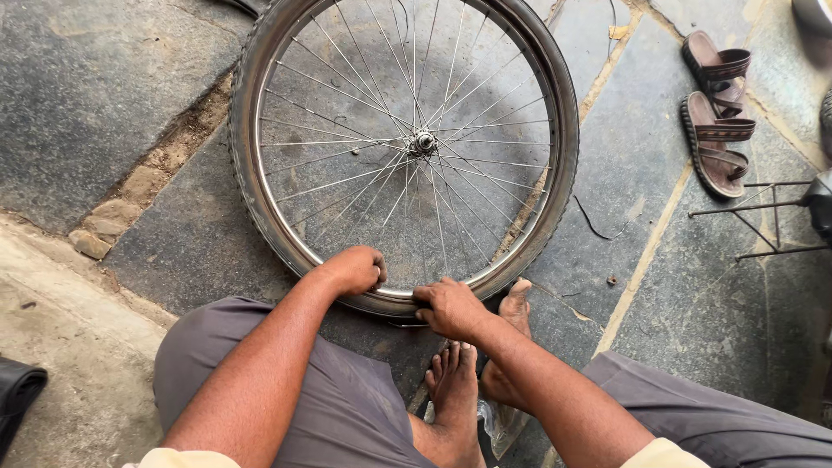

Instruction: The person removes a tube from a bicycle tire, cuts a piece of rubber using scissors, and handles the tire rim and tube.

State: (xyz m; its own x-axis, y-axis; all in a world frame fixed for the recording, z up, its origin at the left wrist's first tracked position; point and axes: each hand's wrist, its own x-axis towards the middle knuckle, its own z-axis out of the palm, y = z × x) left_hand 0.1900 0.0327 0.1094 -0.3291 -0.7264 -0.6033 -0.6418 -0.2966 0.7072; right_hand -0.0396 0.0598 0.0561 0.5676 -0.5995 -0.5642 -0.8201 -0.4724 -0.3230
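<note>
A bicycle wheel [295, 243] with a silver rim, thin spokes and a grey tyre lies flat on the stone floor in front of me. Its hub [423, 141] sits at the centre. My left hand [355, 269] is closed over the near edge of the rim and tyre. My right hand [449, 307] grips the same near edge just to the right, fingers curled over the tyre. My bare feet [455, 386] rest below the wheel, one foot [517, 305] touching its lower right edge.
A pair of brown sandals [716, 113] lies at the upper right. A metal stand [763, 217] juts in from the right edge. A dark object [16, 394] sits at the lower left. A broken gap [147, 178] runs between stone slabs on the left.
</note>
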